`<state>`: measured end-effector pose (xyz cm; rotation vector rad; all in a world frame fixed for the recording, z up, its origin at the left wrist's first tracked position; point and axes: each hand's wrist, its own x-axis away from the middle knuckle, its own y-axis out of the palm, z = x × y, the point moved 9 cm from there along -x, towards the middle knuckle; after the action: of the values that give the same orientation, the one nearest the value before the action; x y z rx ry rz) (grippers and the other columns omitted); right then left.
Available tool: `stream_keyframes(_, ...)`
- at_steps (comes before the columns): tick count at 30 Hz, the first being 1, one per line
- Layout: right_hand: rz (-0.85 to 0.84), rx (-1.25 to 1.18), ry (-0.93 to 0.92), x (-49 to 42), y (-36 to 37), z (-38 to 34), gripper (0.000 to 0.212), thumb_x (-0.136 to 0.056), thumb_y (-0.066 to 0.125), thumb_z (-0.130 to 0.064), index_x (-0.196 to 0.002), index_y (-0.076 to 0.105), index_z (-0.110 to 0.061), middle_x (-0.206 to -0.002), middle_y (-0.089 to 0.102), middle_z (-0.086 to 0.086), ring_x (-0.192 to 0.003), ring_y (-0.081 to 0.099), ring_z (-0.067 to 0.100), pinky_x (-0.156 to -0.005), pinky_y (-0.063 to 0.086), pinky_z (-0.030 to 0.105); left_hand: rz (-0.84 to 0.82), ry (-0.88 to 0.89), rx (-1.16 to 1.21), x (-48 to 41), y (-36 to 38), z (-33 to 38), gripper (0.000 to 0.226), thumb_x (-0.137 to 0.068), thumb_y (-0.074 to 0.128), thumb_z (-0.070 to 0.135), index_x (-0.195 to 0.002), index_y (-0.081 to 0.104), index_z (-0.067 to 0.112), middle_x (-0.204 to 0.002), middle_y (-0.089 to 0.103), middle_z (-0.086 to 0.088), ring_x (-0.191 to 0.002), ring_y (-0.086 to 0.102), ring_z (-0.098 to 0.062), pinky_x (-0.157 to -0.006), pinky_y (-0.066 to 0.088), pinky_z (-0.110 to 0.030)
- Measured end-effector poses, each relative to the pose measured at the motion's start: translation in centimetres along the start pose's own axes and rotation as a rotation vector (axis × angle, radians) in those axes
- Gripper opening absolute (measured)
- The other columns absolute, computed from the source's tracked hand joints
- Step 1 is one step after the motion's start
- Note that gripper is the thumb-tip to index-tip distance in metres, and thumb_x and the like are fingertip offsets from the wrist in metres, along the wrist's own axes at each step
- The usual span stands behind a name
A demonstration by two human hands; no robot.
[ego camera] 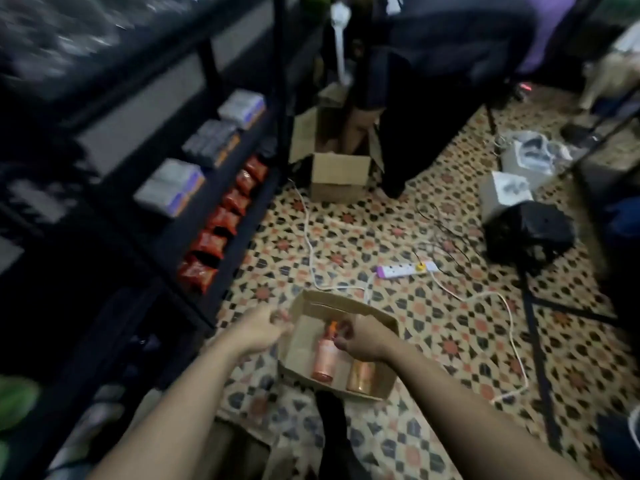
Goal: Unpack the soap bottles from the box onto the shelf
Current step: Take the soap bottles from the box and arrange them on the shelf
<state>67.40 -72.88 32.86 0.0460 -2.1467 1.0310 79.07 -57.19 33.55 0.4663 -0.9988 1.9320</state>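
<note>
A shallow cardboard box (346, 304) lies on the patterned floor, with two soap bottles lying flat inside it. The pink bottle (325, 360) has an orange pump pointing away from me. Just right of it lies an amber bottle (360, 375). My right hand (365, 339) covers the amber bottle's top, and its fingertips pinch at the pink bottle's neck. My left hand (263, 329) hovers at the box's left wall with bent, blurred fingers; I cannot tell whether it grips the wall. The black shelf rack (242, 237) stands to the left.
The rack holds red snack packets (221, 223) and grey-purple packs (173, 185). A second open carton (339, 174) and a person in dark clothes (415, 98) are ahead. A power strip (405, 270) with white cables, a black bag (530, 233) and grey boxes lie to the right.
</note>
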Motion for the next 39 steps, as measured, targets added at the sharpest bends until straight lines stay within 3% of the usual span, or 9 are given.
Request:
stream_keyframes(7, -0.196, -0.102, 0.302, -9.3, 9.1, 18.7, 0.038, -0.096, 0.056, -0.037, -0.125, 0.060, -0.014, -0.126, 0.065, 0.010, -0.115, 0.061, 0.029, -0.085, 0.046, 0.031, -0.220, -0.106, -0.070, -15.1, 15.3, -3.4, 0.012, -0.084, 0.060, 0.026, -0.073, 0.056, 0.022, -0.078, 0.061, 0.002, -0.083, 0.065, -0.025, -0.066, 0.047, -0.028)
stream_keyframes(12, -0.186, -0.221, 0.428, -18.0, 17.2, 26.3, 0.043, -0.093, 0.059, -0.038, -0.131, 0.057, -0.019, -0.127, 0.065, 0.008, -0.113, 0.062, 0.025, -0.086, 0.047, 0.029, -0.189, -0.154, -0.083, -25.3, 22.5, -9.9, 0.015, -0.089, 0.061, 0.019, -0.080, 0.053, 0.026, -0.093, 0.068, -0.002, -0.089, 0.063, -0.023, -0.070, 0.043, -0.025)
stream_keyframes(17, -0.128, -0.281, 0.552, -27.0, 25.7, 32.4, 0.062, -0.095, 0.057, -0.041, -0.145, 0.042, -0.008, -0.138, 0.055, 0.018, -0.124, 0.055, 0.032, -0.097, 0.044, 0.032, -0.179, -0.236, -0.041, -34.8, 29.6, -17.5, 0.035, -0.074, 0.070, 0.049, -0.099, 0.067, 0.025, -0.097, 0.069, 0.000, -0.084, 0.063, -0.017, -0.067, 0.043, -0.025)
stream_keyframes(20, -0.086, -0.340, 0.660, -30.7, 29.5, 35.5, 0.075, -0.095, 0.057, -0.042, -0.152, 0.024, -0.006, -0.146, 0.044, 0.020, -0.131, 0.048, 0.035, -0.101, 0.041, 0.034, -0.134, -0.269, 0.015, -39.6, 33.7, -21.1, 0.046, -0.072, 0.076, 0.048, -0.110, 0.065, 0.025, -0.107, 0.067, -0.002, -0.093, 0.063, -0.021, -0.079, 0.051, -0.030)
stream_keyframes(23, -0.057, -0.445, 0.798, -33.1, 33.3, 38.2, 0.092, -0.094, 0.060, -0.044, -0.156, 0.004, -0.007, -0.152, 0.035, 0.019, -0.135, 0.043, 0.037, -0.106, 0.039, 0.042, -0.087, -0.301, 0.006, -43.4, 37.1, -24.3, 0.100, -0.048, 0.072, 0.068, -0.133, 0.051, 0.020, -0.129, 0.059, -0.007, -0.110, 0.060, -0.027, -0.093, 0.051, -0.037)
stream_keyframes(25, -0.016, -0.496, 0.901, -34.0, 35.0, 39.5, 0.100, -0.092, 0.063, -0.046, -0.157, -0.004, -0.009, -0.155, 0.026, 0.018, -0.138, 0.036, 0.038, -0.111, 0.036, 0.047, -0.073, -0.339, -0.015, -44.6, 38.6, -25.9, 0.113, -0.053, 0.074, 0.068, -0.146, 0.033, 0.019, -0.142, 0.045, -0.009, -0.122, 0.052, -0.030, -0.097, 0.047, -0.037)
stream_keyframes(29, 0.173, -0.464, 1.027, -34.7, 34.7, 41.4, 0.097, -0.081, 0.075, -0.048, -0.151, 0.022, -0.007, -0.150, 0.028, 0.015, -0.136, 0.033, 0.034, -0.109, 0.035, 0.045, -0.097, -0.367, -0.135, -46.3, 40.9, -27.7, 0.127, -0.070, 0.075, 0.059, -0.153, -0.012, 0.016, -0.156, 0.017, -0.014, -0.136, 0.032, -0.036, -0.108, 0.036, -0.045)
stream_keyframes(32, 0.198, -0.462, 1.032, -35.1, 35.3, 41.4, 0.098, -0.071, 0.080, -0.055, -0.144, 0.033, -0.008, -0.144, 0.031, 0.014, -0.131, 0.037, 0.035, -0.105, 0.038, 0.048, -0.064, -0.403, -0.219, -47.1, 40.5, -28.3, 0.120, -0.081, 0.072, 0.046, -0.152, -0.017, 0.009, -0.156, 0.011, -0.018, -0.137, 0.029, -0.038, -0.108, 0.032, -0.046)
stream_keyframes(39, 0.129, -0.686, 0.972, -35.6, 37.2, 41.1, 0.114, -0.069, 0.086, -0.043, -0.149, 0.011, -0.014, -0.146, 0.040, 0.017, -0.131, 0.045, 0.039, -0.103, 0.044, 0.052, -0.021, -0.489, -0.236, -48.9, 35.3, -30.2, 0.094, -0.085, 0.072, 0.024, -0.153, 0.009, 0.008, -0.151, 0.021, -0.020, -0.134, 0.037, -0.036, -0.109, 0.032, -0.039)
